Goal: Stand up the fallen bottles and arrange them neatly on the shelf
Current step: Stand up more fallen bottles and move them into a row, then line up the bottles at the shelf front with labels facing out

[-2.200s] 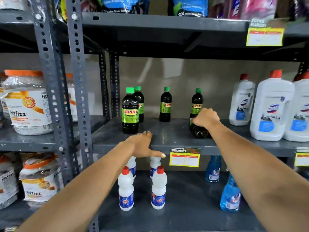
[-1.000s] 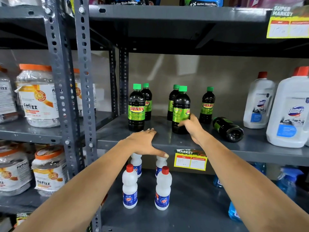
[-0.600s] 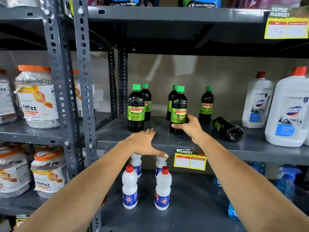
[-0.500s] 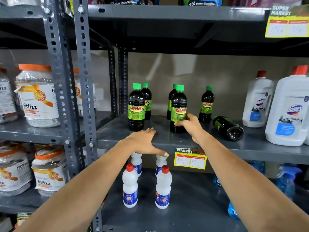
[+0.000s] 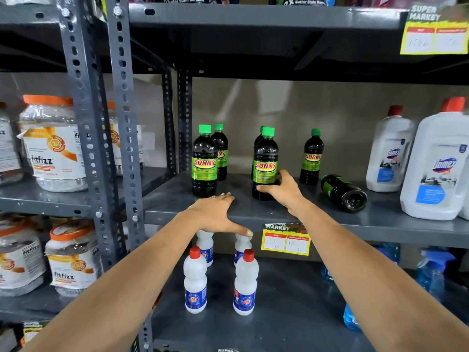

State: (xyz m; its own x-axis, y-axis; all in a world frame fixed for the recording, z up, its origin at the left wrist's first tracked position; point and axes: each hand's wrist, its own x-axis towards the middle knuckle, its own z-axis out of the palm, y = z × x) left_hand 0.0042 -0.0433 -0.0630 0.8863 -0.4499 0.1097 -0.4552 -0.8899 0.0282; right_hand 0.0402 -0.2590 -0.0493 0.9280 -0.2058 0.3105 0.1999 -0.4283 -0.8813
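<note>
Dark Sunny bottles with green caps stand on the grey middle shelf (image 5: 380, 224). My right hand (image 5: 281, 190) wraps around the base of an upright front bottle (image 5: 265, 163), which stands on the shelf. Another upright bottle (image 5: 204, 163) stands front left, with one (image 5: 221, 151) behind it. A further bottle (image 5: 311, 158) stands at the back right. One bottle (image 5: 342, 193) lies on its side to the right, base toward me. My left hand (image 5: 215, 213) rests flat on the shelf's front edge, fingers spread, holding nothing.
Large white Domex jugs (image 5: 436, 163) with red caps stand at the right of the same shelf. Small white bottles (image 5: 245, 283) and blue spray bottles (image 5: 431, 273) fill the shelf below. Fitfizz jars (image 5: 53, 143) sit on the left rack behind perforated uprights (image 5: 124, 123). A yellow price tag (image 5: 285, 241) hangs on the edge.
My right hand lifted a fallen bottle from the right, stood it upright at the front middle and shifted it slightly. A second fallen bottle came into view. My left hand stayed put.
</note>
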